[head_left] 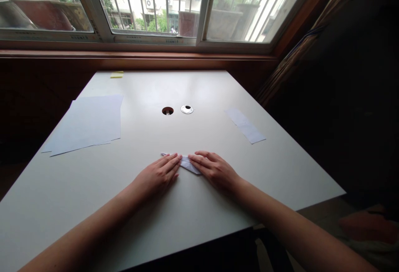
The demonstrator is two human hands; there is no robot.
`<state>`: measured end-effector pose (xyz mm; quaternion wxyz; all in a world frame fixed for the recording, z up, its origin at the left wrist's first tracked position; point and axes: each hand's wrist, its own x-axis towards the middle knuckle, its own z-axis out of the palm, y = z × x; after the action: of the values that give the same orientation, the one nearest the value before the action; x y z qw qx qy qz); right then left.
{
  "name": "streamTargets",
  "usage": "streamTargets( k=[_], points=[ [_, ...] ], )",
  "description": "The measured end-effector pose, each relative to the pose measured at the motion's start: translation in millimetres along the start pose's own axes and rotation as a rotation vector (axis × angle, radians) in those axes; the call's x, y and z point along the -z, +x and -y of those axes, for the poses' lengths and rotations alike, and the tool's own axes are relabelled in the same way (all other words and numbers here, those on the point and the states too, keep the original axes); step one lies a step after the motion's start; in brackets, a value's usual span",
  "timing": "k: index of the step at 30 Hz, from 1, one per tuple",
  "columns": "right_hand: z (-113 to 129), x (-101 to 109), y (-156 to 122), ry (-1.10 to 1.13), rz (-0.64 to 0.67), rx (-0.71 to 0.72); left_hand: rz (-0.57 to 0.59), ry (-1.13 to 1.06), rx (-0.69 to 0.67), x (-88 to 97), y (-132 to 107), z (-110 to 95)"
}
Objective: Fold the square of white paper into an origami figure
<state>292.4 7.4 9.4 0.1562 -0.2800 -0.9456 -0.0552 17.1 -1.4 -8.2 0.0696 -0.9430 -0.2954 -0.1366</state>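
Observation:
A small folded piece of white paper (190, 166) lies on the white table (143, 226) in front of me. My left hand (162, 171) rests flat over its left part, fingers stretched out, with a narrow paper tip showing beyond the fingers. On the right part lies my right hand (215, 170), its fingers also extended and pressing down on the paper. Between the two sets of fingertips the middle of the paper shows, with crease lines and an angled lower edge. What is under the palms is hidden.
Several white sheets (90, 122) lie at the left. A creased paper strip (246, 126) lies at the right. Toward the back are a round hole (167, 110), a metal ring cover (187, 109) and a yellow pad (116, 74). A barred window (156, 6) stands behind.

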Motion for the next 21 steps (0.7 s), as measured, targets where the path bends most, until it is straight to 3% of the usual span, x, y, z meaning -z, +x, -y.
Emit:
streamTargets(
  k=[10,21],
  points=[
    [-7.9,4.0,-4.8,-0.04,0.02,0.062,0.0,-0.013,-0.001,-0.4,-0.7,0.8],
    [-12.8,11.3,-17.1,0.016,0.017,0.025,-0.013,-0.073,0.008,7.6,2.0,-0.2]
  ],
)
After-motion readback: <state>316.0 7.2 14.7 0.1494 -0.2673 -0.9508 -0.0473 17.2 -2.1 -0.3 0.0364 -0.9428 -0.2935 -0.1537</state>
